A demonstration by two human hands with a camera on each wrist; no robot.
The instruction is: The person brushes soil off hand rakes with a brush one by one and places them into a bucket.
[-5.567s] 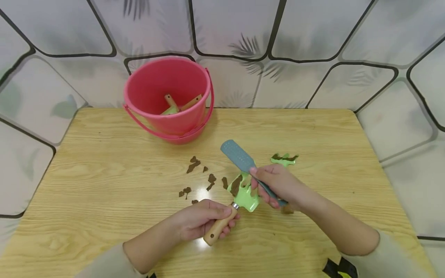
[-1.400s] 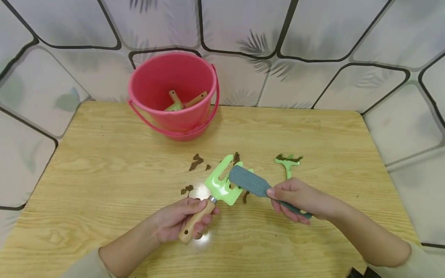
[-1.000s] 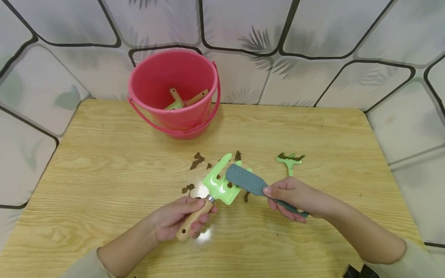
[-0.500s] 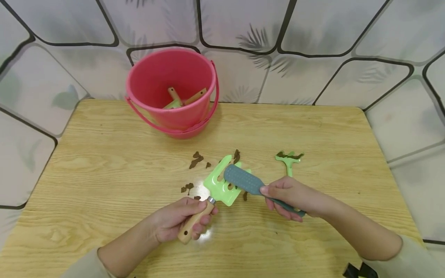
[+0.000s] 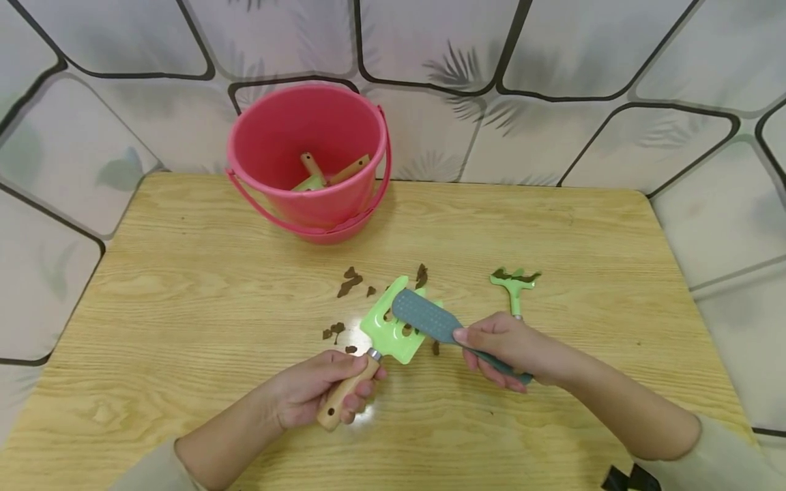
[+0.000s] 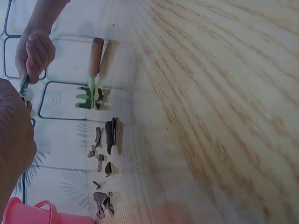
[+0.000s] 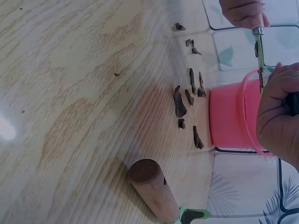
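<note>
In the head view my left hand [image 5: 325, 385] grips the wooden handle of a light green garden hand fork [image 5: 389, 334], its tines pointing away over the table. My right hand [image 5: 506, 348] pinches the handle of a grey paddle-shaped brush [image 5: 430, 317] with a dotted back. The brush head lies across the fork's tines and hides part of them. A pale tuft shows under it in the left wrist view. Brown flakes [image 5: 351, 283] are scattered on the table around the fork, some showing through its gaps.
A pink bucket [image 5: 307, 211] stands at the back left, holding wooden-handled green tools [image 5: 312, 170]. Right of the fork lies a small green rake [image 5: 514, 290] with brown bits on its prongs. The wooden table [image 5: 184, 307] ends at a patterned backdrop [image 5: 522, 54].
Since the oldest frame, the fork has shifted left and a brown flake is gone from its tines. The brush has come down over the tines and slid slightly left in the last second.
</note>
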